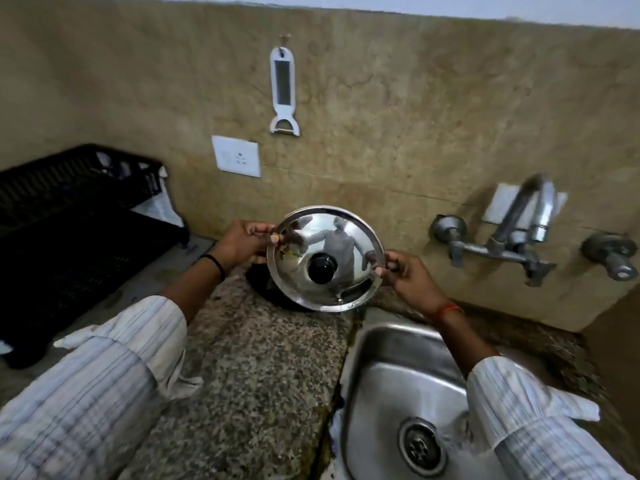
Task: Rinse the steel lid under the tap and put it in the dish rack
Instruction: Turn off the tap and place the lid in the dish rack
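Lid held mid-frame, between rack and tap.

Dish rack (69, 216) fills the left edge, tap (530, 216) sits right of centre; the steel lid (325, 259), knob facing the camera, is pinched at opposite rims by left hand (242, 242) and right hand (408, 275), the right nearer the tap.

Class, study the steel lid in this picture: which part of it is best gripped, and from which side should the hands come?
Grip the steel lid by its thin rim, left hand and right hand coming from opposite sides. It stands tilted, knob facing the person, so both edges are open to pinch; the small black knob suits only one hand.
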